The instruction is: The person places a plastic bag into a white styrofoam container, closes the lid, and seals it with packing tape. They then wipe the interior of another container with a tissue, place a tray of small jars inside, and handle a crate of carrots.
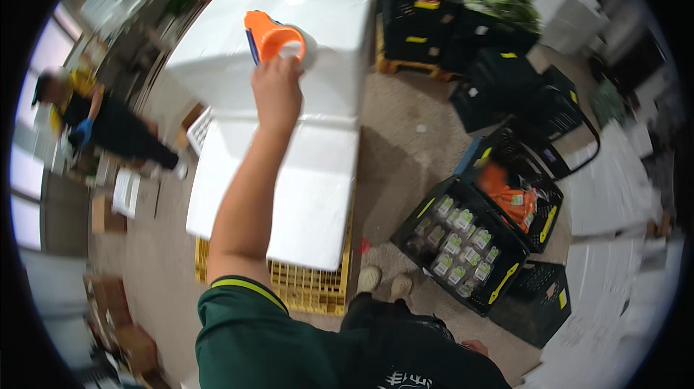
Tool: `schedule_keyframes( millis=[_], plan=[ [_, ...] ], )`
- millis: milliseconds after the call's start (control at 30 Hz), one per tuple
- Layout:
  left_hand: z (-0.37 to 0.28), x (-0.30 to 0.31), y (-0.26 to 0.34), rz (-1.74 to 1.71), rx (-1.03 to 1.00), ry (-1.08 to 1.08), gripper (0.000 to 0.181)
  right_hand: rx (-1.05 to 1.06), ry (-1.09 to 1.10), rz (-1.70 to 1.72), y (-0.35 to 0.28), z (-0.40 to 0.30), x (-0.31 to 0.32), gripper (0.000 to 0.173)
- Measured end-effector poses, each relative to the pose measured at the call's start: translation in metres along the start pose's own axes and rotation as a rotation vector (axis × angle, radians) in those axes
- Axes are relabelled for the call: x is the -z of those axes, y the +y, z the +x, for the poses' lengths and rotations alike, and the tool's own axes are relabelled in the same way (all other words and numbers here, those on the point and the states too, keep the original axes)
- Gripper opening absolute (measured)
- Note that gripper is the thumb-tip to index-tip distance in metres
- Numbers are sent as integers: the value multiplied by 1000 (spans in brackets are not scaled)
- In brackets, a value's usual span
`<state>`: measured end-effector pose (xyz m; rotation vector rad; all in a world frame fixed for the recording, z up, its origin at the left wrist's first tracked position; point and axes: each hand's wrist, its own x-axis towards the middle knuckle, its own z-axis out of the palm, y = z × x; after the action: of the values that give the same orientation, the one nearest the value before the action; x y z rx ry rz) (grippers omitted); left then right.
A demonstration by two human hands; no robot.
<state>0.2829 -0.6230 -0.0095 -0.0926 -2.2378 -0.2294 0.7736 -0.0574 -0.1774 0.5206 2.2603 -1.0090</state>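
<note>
My left hand (279, 80) reaches far forward, its fingers closed on the near rim of an orange tape dispenser (264, 31) with a blue edge and a roll of tape. The dispenser is over a large white foam box (325, 15); whether it touches the surface is unclear. Nearer to me is another white foam box (320, 199), above a yellow plastic pallet (309, 286). Only a small part of my right hand (475, 346) shows low beside my body, and what its fingers do is hidden.
Right of my feet, black crates hold labelled clear packs (455, 248) and bagged carrots (515, 202). More black crates (499, 85) stand beyond, some with produce. White boxes (607, 269) line the far right. A person (103, 112) with blue gloves stands at left, near cardboard boxes (108, 215).
</note>
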Motion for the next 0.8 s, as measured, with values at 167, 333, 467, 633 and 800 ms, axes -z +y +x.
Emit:
schedule_keyframes(
  millis=[167,333,467,633,800],
  plan=[
    [-226,89,0,-39,346,-411,12,-44,-90,18,76,22,14,15],
    [-350,115,12,123,569,-932,31,21,-161,-311,61,93,70,15],
    [-355,133,31,45,670,-830,39,169,-235,-331,6,160,100,15],
    [-441,238,86,-157,850,-312,23,191,-351,-148,-137,152,53,16],
    [-641,375,174,100,1444,-822,17,215,-532,-337,-117,167,-3,19]
  ],
)
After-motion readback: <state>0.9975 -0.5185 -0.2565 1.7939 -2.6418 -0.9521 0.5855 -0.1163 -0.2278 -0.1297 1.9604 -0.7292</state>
